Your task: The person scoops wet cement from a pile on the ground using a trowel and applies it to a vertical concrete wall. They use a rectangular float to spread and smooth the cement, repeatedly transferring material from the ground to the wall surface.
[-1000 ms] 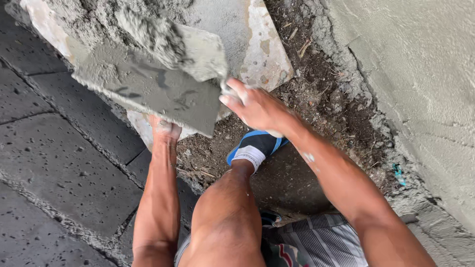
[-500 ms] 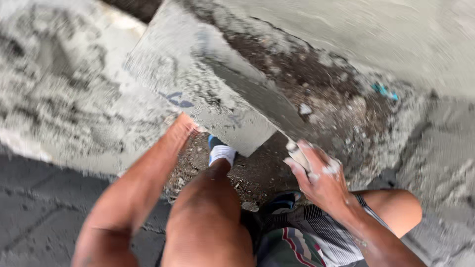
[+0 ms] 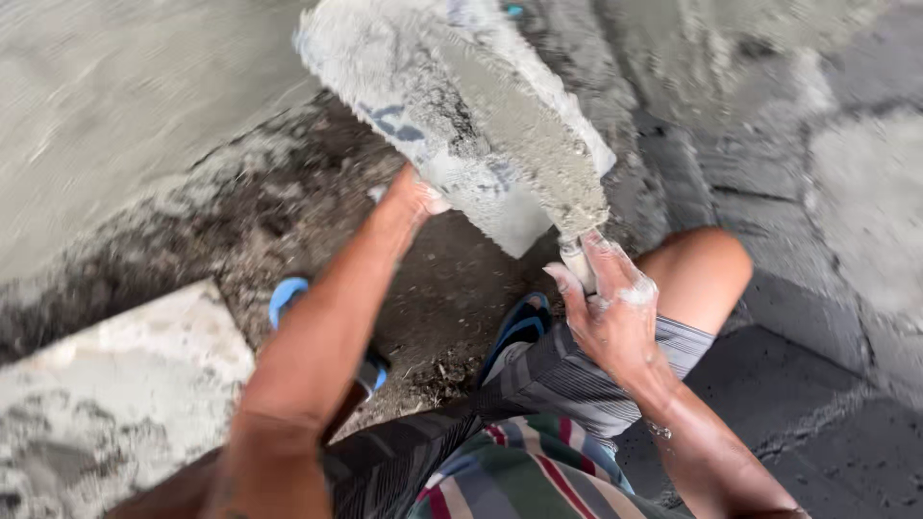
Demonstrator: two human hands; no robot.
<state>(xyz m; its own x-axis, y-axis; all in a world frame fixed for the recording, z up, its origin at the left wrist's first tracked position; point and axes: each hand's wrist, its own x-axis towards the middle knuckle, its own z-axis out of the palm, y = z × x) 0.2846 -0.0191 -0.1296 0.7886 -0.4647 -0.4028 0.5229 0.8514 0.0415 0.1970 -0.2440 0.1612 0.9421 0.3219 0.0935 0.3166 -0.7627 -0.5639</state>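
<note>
My left hand (image 3: 411,199) grips the lower edge of a flat board (image 3: 433,115) smeared with wet grey mortar, holding it up in front of me. My right hand (image 3: 611,308) is closed on the handle of a trowel (image 3: 519,130), whose mortar-coated blade lies across the board's face. My fingers are spattered with cement. Below me are my knees, striped shorts (image 3: 519,452) and blue sandals (image 3: 514,332) on bare dirt.
A plastered grey wall (image 3: 125,106) fills the upper left. A light mortar-covered slab (image 3: 106,404) lies at the lower left. Dark paving blocks (image 3: 817,336) run along the right. Loose dirt and debris (image 3: 288,221) lie between the wall and my feet.
My view has swung round sharply, so the wall now lies at the left and the paving at the right. The board stayed in my left hand; my right hand brought the trowel blade onto it.
</note>
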